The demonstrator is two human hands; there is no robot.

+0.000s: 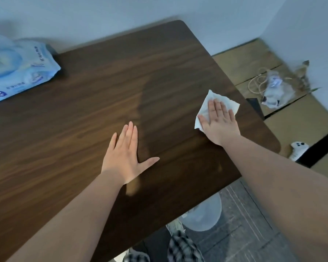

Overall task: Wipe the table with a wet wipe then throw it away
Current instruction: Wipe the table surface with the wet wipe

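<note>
Here, much is cut off or soft: the blue wipe packet (17, 70) at the table's far left corner runs out of the picture and its print is too blurred for me to read; the pile of clutter (278, 87) on the cardboard boxes (254, 61) beyond the right edge is smeared, and I cannot tell what it holds. I count one wet wipe (216, 108), white and crumpled, lying on the dark wooden table (95, 87) near its right edge; my right hand (220, 121) presses flat on it, fingers spread, hiding its middle. I count two hands; my left hand (126, 157) lies flat and empty on the bare wood, fingers together, thumb splayed out. Below the near edge a white round thing (204, 214) shows only in part.
</note>
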